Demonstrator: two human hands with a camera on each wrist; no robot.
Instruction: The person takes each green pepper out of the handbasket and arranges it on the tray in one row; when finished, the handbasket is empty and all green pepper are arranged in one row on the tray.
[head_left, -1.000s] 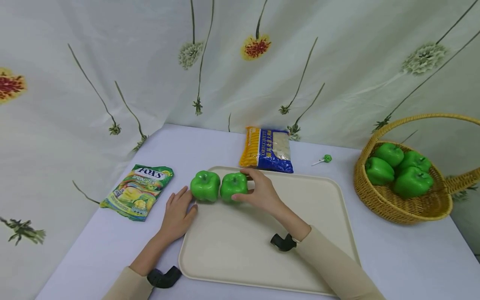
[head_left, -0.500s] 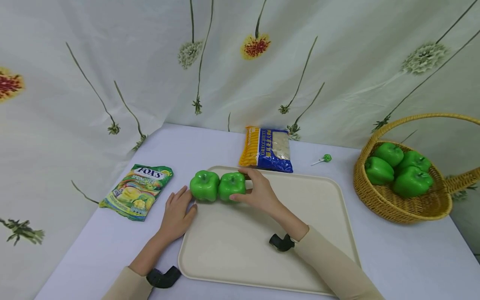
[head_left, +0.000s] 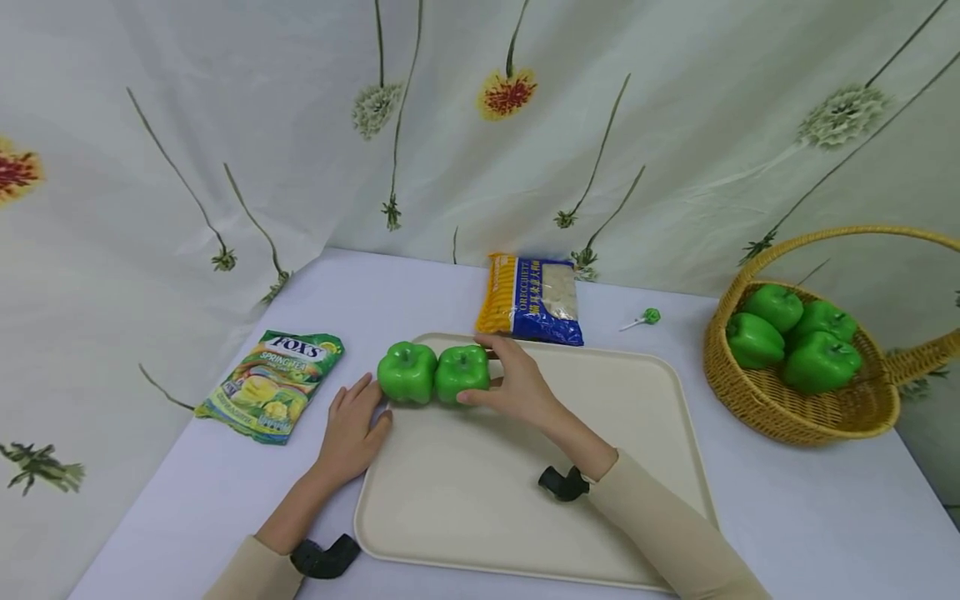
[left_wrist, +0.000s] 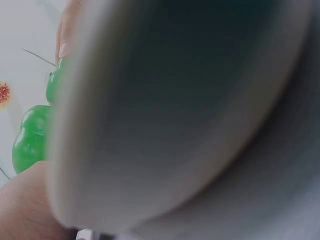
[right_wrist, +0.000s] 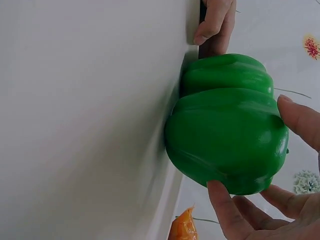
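Note:
Two glossy green bell peppers sit side by side at the tray's far left corner in the head view. My right hand (head_left: 517, 387) grips the right green bell pepper (head_left: 459, 375), thumb on its near side and fingers behind. In the right wrist view that pepper (right_wrist: 227, 137) is up against the left one (right_wrist: 225, 75). My left hand (head_left: 352, 429) lies with relaxed fingers along the left rim of the beige tray (head_left: 480, 500), fingertips close to the left green bell pepper (head_left: 407, 372). A blurred pale shape hides most of the left wrist view.
A wicker basket (head_left: 731, 392) with several green bell peppers (head_left: 821, 362) stands at the right. Behind the tray lie an orecchiette pasta bag (head_left: 531, 300) and a green lollipop (head_left: 650, 316). A Fox's candy bag (head_left: 273, 385) lies left of my left hand.
The right bell pepper has shifted slightly left with my right hand, narrowing the gap to the left pepper. My left hand has stayed in place; the head view has shifted a little.

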